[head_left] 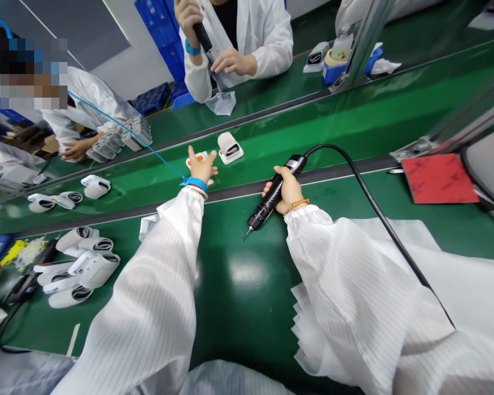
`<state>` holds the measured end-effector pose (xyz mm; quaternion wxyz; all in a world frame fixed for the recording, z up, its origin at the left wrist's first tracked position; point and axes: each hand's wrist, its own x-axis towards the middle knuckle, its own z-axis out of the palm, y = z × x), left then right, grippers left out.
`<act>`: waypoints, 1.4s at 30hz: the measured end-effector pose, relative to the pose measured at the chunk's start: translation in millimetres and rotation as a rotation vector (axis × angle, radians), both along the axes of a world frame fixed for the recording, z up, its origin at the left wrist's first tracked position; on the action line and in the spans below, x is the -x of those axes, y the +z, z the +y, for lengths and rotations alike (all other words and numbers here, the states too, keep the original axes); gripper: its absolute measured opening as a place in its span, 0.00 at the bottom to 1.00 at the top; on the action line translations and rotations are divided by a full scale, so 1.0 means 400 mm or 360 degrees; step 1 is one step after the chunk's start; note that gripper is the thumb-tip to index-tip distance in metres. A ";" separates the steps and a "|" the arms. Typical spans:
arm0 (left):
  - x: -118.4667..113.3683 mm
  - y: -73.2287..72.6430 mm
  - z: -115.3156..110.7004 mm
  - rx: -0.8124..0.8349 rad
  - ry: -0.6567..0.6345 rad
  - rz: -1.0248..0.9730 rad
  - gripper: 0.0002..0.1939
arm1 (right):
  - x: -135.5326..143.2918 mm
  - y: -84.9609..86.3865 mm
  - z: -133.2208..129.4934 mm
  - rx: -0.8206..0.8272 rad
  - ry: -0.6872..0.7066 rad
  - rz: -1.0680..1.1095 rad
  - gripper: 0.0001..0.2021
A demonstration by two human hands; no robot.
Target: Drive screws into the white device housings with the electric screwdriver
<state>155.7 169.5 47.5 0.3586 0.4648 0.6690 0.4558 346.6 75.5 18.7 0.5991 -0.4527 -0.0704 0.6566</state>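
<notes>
My left hand reaches out over the green conveyor belt, its fingers spread and nothing held. Just beyond it, partly covered by the fingers, lies a white device with an orange patch. A white device with a strap sits on the belt to the right of that hand. In my right hand is a black electric screwdriver, gripped around its body. Its thin bit points down and left above the green table, and a black cable leaves its rear end.
White strap devices are piled at left on the table; others lie on the belt. Thin white sheets lie under my right arm, with a red pad farther right. Co-workers sit across the belt. A blue wrist cord stretches left.
</notes>
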 end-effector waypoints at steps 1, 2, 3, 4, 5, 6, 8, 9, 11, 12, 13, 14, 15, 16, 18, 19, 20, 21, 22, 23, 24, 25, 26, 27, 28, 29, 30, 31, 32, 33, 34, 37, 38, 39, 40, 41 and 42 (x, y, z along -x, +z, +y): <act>0.017 0.001 0.018 -0.0020 0.0029 0.0167 0.39 | 0.001 0.000 0.001 0.0001 -0.0007 -0.0001 0.10; 0.035 0.002 0.031 -0.0021 0.0023 0.0300 0.35 | 0.003 0.000 0.002 0.0002 -0.0012 -0.0002 0.10; 0.053 0.003 0.040 0.0002 -0.0001 0.0392 0.30 | 0.004 -0.001 0.003 0.0003 -0.0015 -0.0001 0.10; 0.068 0.003 0.044 0.0063 -0.0039 0.0446 0.26 | 0.005 -0.001 0.004 0.0005 -0.0015 0.0001 0.11; 0.081 0.004 0.045 0.0115 -0.0069 0.0464 0.22 | 0.006 -0.002 0.005 0.0006 -0.0014 0.0004 0.11; 0.090 0.005 0.042 0.0143 -0.0088 0.0467 0.21 | 0.007 -0.002 0.005 0.0007 -0.0013 0.0008 0.11; 0.103 0.011 0.021 0.0153 -0.0144 0.0520 0.22 | 0.007 -0.002 0.006 0.0003 -0.0012 0.0014 0.11; 0.108 0.016 0.004 0.0148 -0.0198 0.0600 0.22 | 0.006 -0.002 0.006 -0.0001 -0.0010 0.0017 0.11; 0.122 0.031 -0.041 0.0080 -0.0358 0.0891 0.21 | 0.005 -0.002 0.005 -0.0009 -0.0005 0.0019 0.11; 0.131 0.041 -0.069 0.0005 -0.0457 0.1083 0.21 | 0.005 -0.002 0.005 -0.0013 0.0001 0.0021 0.10; 0.141 0.052 -0.099 -0.0091 -0.0562 0.1278 0.20 | 0.005 -0.003 0.005 -0.0017 0.0008 0.0022 0.10; 0.151 0.061 -0.130 -0.0196 -0.0673 0.1457 0.20 | 0.004 -0.003 0.005 -0.0021 0.0018 0.0024 0.10; 0.160 0.069 -0.162 -0.0294 -0.0797 0.1603 0.20 | 0.004 -0.003 0.004 -0.0024 0.0029 0.0025 0.10; 0.167 0.074 -0.194 -0.0368 -0.0929 0.1703 0.20 | 0.003 -0.003 0.004 -0.0028 0.0042 0.0026 0.10; 0.172 0.072 -0.255 -0.0437 -0.1168 0.1779 0.19 | 0.002 -0.003 0.004 -0.0034 0.0071 0.0030 0.11; 0.172 0.067 -0.284 -0.0450 -0.1254 0.1766 0.19 | 0.001 -0.003 0.004 -0.0037 0.0084 0.0031 0.11; 0.170 0.058 -0.311 -0.0468 -0.1305 0.1727 0.18 | 0.000 -0.003 0.004 -0.0042 0.0098 0.0032 0.11; 0.170 0.049 -0.337 -0.0497 -0.1319 0.1667 0.16 | -0.001 -0.003 0.004 -0.0046 0.0109 0.0033 0.11; 0.173 0.040 -0.361 -0.0544 -0.1291 0.1592 0.15 | -0.002 -0.003 0.003 -0.0050 0.0118 0.0033 0.11; 0.181 0.031 -0.384 -0.0603 -0.1218 0.1510 0.14 | -0.003 -0.003 0.002 -0.0053 0.0124 0.0033 0.11; 0.196 0.023 -0.405 -0.0665 -0.1092 0.1432 0.13 | -0.005 -0.003 0.001 -0.0056 0.0129 0.0034 0.11; 0.216 0.015 -0.423 -0.0719 -0.0910 0.1371 0.12 | -0.006 -0.003 0.000 -0.0059 0.0133 0.0036 0.11; 0.243 0.008 -0.439 -0.0751 -0.0679 0.1341 0.12 | -0.006 -0.003 -0.001 -0.0061 0.0138 0.0039 0.11; 0.274 0.000 -0.452 -0.0744 -0.0426 0.1351 0.12 | -0.007 -0.003 -0.003 -0.0064 0.0143 0.0042 0.11; 0.307 -0.009 -0.463 -0.0686 -0.0183 0.1403 0.13 | -0.008 -0.003 -0.004 -0.0065 0.0148 0.0043 0.11; 0.338 -0.020 -0.470 -0.0576 0.0022 0.1491 0.13 | -0.008 -0.003 -0.005 -0.0065 0.0149 0.0039 0.11; 0.366 -0.032 -0.476 -0.0428 0.0170 0.1604 0.13 | -0.008 -0.003 -0.005 -0.0064 0.0149 0.0033 0.11; 0.387 -0.044 -0.479 -0.0262 0.0257 0.1726 0.14 | -0.008 -0.004 -0.005 -0.0061 0.0147 0.0026 0.11; 0.401 -0.056 -0.479 -0.0108 0.0298 0.1840 0.15 | -0.008 -0.004 -0.005 -0.0057 0.0147 0.0019 0.11; 0.407 -0.068 -0.478 0.0014 0.0305 0.1936 0.16 | -0.008 -0.005 -0.004 -0.0054 0.0148 0.0013 0.11; 0.408 -0.078 -0.476 0.0092 0.0296 0.2010 0.16 | -0.008 -0.006 -0.003 -0.0051 0.0152 0.0009 0.11; 0.390 -0.096 -0.464 0.0131 0.0228 0.2120 0.14 | -0.010 -0.010 0.000 -0.0042 0.0171 -0.0003 0.11; 0.384 -0.099 -0.461 0.0112 0.0205 0.2127 0.13 | -0.011 -0.011 0.001 -0.0036 0.0175 -0.0009 0.11; 0.380 -0.102 -0.458 0.0090 0.0188 0.2123 0.13 | -0.012 -0.012 0.001 -0.0029 0.0176 -0.0015 0.11; 0.378 -0.105 -0.457 0.0065 0.0185 0.2113 0.12 | -0.014 -0.013 0.001 -0.0023 0.0175 -0.0021 0.10; 0.379 -0.108 -0.457 0.0042 0.0186 0.2100 0.12 | -0.015 -0.013 0.001 -0.0017 0.0172 -0.0027 0.10; 0.381 -0.111 -0.457 0.0022 0.0191 0.2088 0.12 | -0.015 -0.014 0.001 -0.0014 0.0168 -0.0031 0.10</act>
